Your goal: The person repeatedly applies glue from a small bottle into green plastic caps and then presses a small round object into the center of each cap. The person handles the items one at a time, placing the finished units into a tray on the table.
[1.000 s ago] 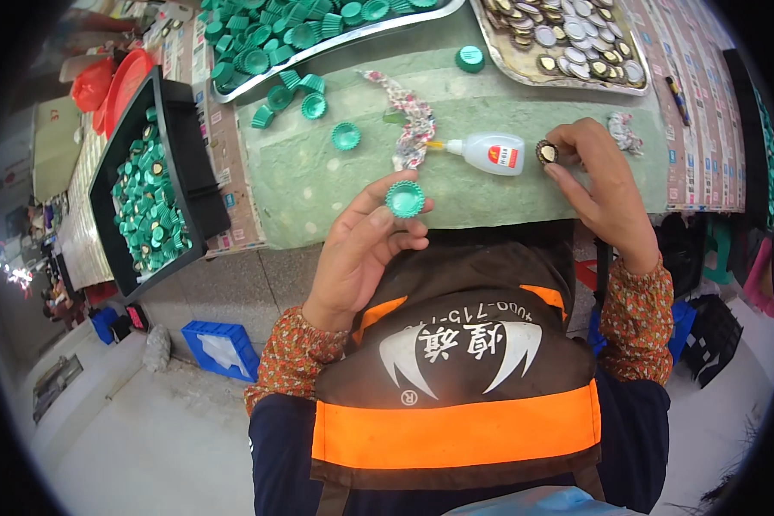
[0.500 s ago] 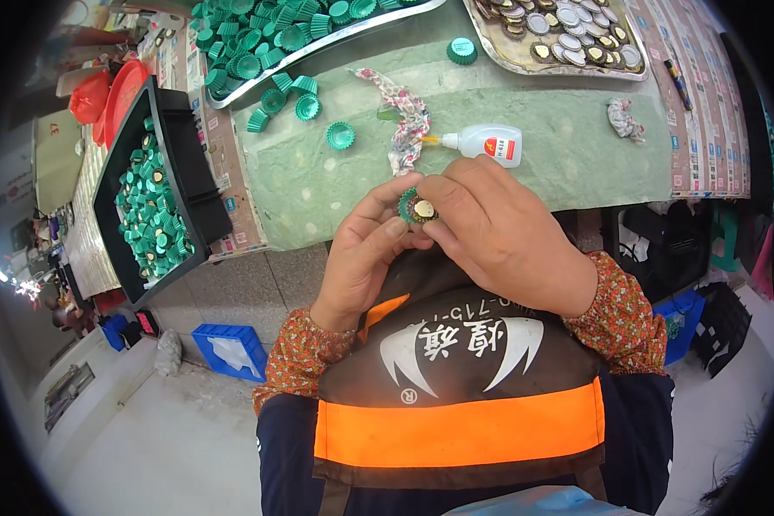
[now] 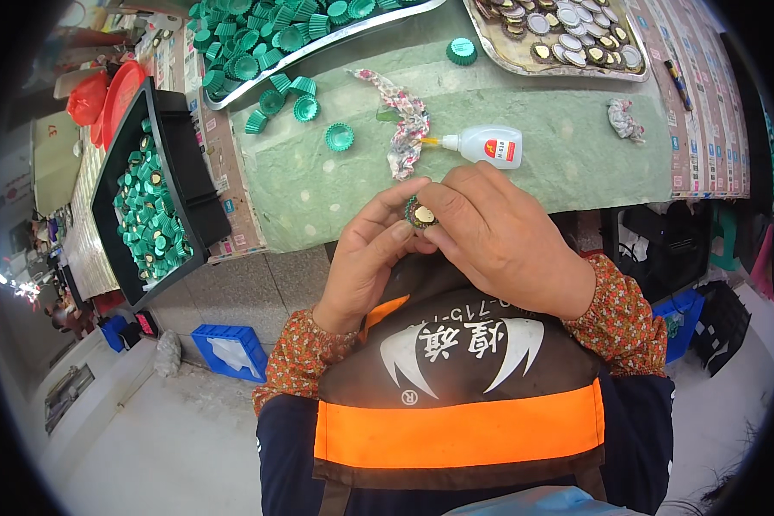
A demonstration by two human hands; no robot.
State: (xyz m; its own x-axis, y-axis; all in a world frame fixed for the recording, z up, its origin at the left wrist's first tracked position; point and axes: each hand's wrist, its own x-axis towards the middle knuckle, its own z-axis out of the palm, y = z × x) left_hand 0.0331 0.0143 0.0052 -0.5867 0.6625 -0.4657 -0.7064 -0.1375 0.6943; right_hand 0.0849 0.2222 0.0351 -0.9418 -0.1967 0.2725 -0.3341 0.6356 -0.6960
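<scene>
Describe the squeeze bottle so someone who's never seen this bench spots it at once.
Start at the large pale green sheet, then look just beyond the right hand. The bottle lies there on its side, tip pointing left at a crumpled floral cloth. Its translucent body, red-and-white label and yellow tip set it apart from the green fluted cups nearby.

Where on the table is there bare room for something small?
On the green cloth, bare patches lie between the bottle and the right-hand rag, and below the single green cup at left. Crowded: upper left, where loose cups lie by the tray.
</scene>
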